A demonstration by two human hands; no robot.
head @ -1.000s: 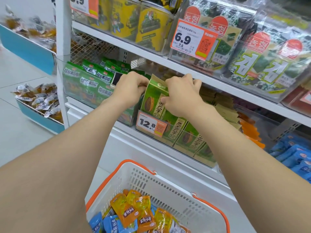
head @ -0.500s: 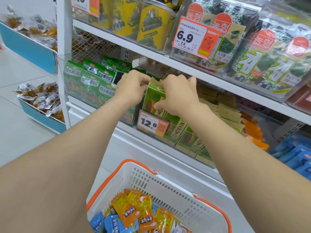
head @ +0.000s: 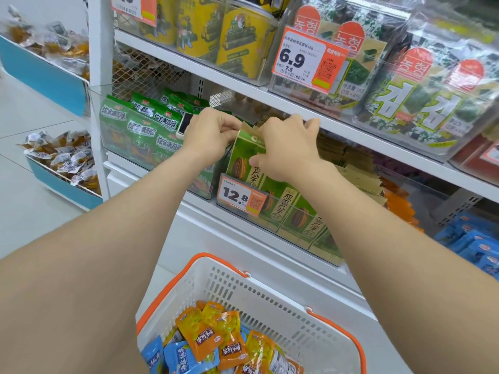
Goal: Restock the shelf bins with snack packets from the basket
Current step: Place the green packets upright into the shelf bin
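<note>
**Both hands on a green packet at the front of the seed bin**

The left hand (head: pixel 209 133) pinches the top left corner of the green packet (head: pixel 241 157), fingers curled over its brown paper seal. The right hand (head: pixel 286 149) grips the top right, its thumb pressed to the printed face. The packet stands nearly upright at the left end of the clear bin (head: pixel 294 233), just above the price tag (head: pixel 240 197), with matching packets lined up to its right.

The basket (head: pixel 243 292) sits near and low, below the shelf. Orange packets (head: pixel 201 333) and blue packets (head: pixel 181 357) are heaped loosely inside it, and neither hand touches them.

The green packet looks light, with a fairly stiff paper skin. The loose fill would likely shift and bulge if it were squeezed mid-body. The flat top seal and the side edges seem the safest holds, as the glossy front may slide under a thumb. The small basket sachets look soft and slick, so they are probably best pinched by a sealed edge or scooped up several at a time.
</note>
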